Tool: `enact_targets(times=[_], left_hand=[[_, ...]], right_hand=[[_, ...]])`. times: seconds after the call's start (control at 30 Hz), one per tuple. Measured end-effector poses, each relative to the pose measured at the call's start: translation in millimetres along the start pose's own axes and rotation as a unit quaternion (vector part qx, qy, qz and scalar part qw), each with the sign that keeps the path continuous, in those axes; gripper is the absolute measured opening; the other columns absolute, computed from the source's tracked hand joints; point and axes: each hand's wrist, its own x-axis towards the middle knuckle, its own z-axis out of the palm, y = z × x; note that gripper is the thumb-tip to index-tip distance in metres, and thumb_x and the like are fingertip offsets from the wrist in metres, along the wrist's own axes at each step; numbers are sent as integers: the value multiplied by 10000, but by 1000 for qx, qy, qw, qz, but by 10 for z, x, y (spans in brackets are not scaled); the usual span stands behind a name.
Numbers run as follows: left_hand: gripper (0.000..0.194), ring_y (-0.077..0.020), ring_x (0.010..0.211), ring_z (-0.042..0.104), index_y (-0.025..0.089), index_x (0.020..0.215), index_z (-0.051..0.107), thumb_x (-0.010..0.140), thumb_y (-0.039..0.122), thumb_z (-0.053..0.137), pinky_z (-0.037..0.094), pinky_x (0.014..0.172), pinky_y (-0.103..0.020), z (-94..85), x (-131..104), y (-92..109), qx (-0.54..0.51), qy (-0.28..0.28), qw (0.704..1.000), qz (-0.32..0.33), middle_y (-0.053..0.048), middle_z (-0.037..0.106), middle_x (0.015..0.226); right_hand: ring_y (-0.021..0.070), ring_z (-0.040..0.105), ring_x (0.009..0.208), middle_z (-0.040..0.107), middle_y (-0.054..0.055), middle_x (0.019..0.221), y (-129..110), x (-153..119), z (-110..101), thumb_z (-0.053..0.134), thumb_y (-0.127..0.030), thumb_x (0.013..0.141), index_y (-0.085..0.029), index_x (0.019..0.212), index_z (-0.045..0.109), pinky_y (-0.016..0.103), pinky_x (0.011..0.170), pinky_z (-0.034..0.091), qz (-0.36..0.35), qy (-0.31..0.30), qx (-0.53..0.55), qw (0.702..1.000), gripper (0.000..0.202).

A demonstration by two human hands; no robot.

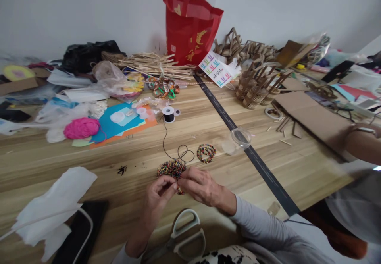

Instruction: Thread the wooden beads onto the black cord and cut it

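Head view: two bare hands meet near the front edge of a long wooden table [208,125] with pale plank grain. Left hand [159,196] and right hand [201,186] have fingertips pressed together, pinching a short strand of small multicoloured beads [180,189] between them; the strand itself is mostly hidden by the fingers. Right arm wears a grey sleeve [262,224]. Just beyond the hands lies one loose bead pile [170,168], round tiny beads, mixed red, green, yellow. One thin black cord [166,143] runs in loops from the pile up to one small spool [168,114], black thread on a white core. One finished bead ring [206,153], coiled, lies right of the loops, apart from the pile. One clear plastic cup [238,140] lies tipped on its side on a dark strip [238,141] that crosses the table diagonally. One pair of scissors [183,236], grey handles, sits below the hands at the table's edge. One white tissue sheet [56,204], crumpled, lies left. One pink yarn ball [81,128], fuzzy, sits by blue and orange paper sheets [119,127]. One red paper bag [190,27] stands upright by the wall, beside a bundle of pale sticks [154,65]. Two woven stick baskets [253,89] stand right of the strip, next to flat brown cardboard [312,117]. Another person's forearm [361,145] rests at the right edge.
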Motion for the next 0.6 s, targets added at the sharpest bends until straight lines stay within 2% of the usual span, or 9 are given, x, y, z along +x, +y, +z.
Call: enact_targets(times=[0.23,0.4,0.5,0.6], left_hand=[[150,-135,536,579,155,623,623,679,279,687,464,531,-210,2,-3,-4,-2,1,1000,2,-2,627,559],[144,-143,547,599,157,647,638,701,282,682,477,532,-211,-5,-11,-22,19,6,1000,18,-13,650,587],[126,-153,567,619,163,653,649,713,271,673,496,553,-219,-2,-17,-58,34,18,998,39,-20,669,609],[88,-161,600,635,178,665,667,728,238,660,506,595,-228,9,-32,-84,71,46,992,92,-21,686,636]], right_hand=[[161,590,818,638,92,930,25,-22,30,454,-158,974,-156,1082,586,244,636,482,1,21,2,1000,170],[160,606,858,646,95,960,-7,-12,5,432,-219,1000,-163,1066,614,255,692,505,40,0,25,999,201],[160,608,910,651,94,976,-32,30,-13,431,-232,1003,-164,1028,625,266,762,517,79,-6,89,993,208],[146,607,823,648,70,878,-35,77,6,479,-267,980,-162,953,630,253,715,520,120,34,194,973,186]])
